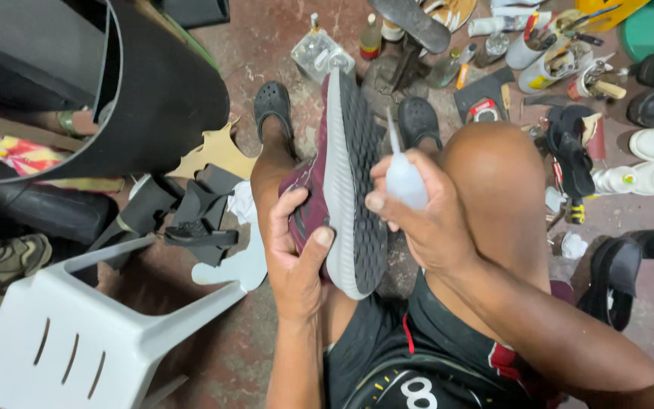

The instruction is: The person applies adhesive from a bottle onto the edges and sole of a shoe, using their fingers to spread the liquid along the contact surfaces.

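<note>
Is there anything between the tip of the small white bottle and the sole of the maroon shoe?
Nothing visible. The right hand holds the white bottle beside the shoe, which the left hand grips; its nozzle points along the sole's edge.

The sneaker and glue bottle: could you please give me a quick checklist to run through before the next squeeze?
1. Sneaker held firm by the left hand: ok.
2. Sole turned towards the bottle: ok.
3. Bottle gripped in the right hand: ok.
4. Nozzle pointing at the sole edge: not ok, it points up, beside the sole.
5. Glue left in the bottle: cannot tell.
6. Left thumb off the sole rim: not ok, it rests on the rim.
</note>
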